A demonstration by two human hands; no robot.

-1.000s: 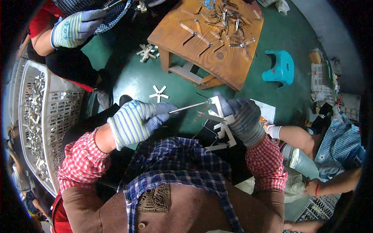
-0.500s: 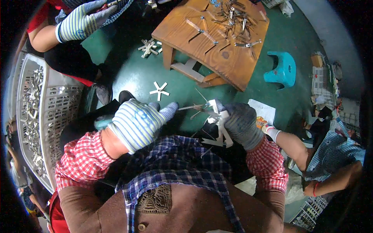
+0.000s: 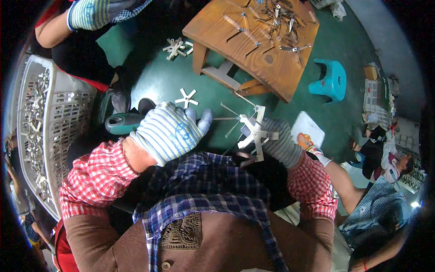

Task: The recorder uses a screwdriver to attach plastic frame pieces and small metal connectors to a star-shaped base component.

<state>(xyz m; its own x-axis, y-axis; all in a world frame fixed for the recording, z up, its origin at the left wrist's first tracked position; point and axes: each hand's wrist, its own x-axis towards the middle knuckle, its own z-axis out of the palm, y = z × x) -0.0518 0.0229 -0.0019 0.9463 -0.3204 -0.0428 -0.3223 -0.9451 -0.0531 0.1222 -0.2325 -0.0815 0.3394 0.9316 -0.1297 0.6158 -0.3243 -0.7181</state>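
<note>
Star-shaped white piece (image 3: 257, 133) sits in front of the person's lap, pinched at its near side by the right hand (image 3: 283, 140), whose grip is closed around one edge while the other arms point outward. Thin metal strips (image 3: 245, 99) stick out by the ends of its arms. The left hand (image 3: 167, 133) has its grip wrapped around a screwdriver (image 3: 123, 123) with a green handle, and the shaft reaches across to the end of one arm; whether the tip is seated there is too small to tell. The step looks like fastening a strip to that arm. To do it well, keep the shaft in line with the fastener, brace the piece firmly so it cannot twist, press steadily while turning, and keep the right fingertips out of the tip's path, since a slip could snag the glove or bend a strip.
</note>
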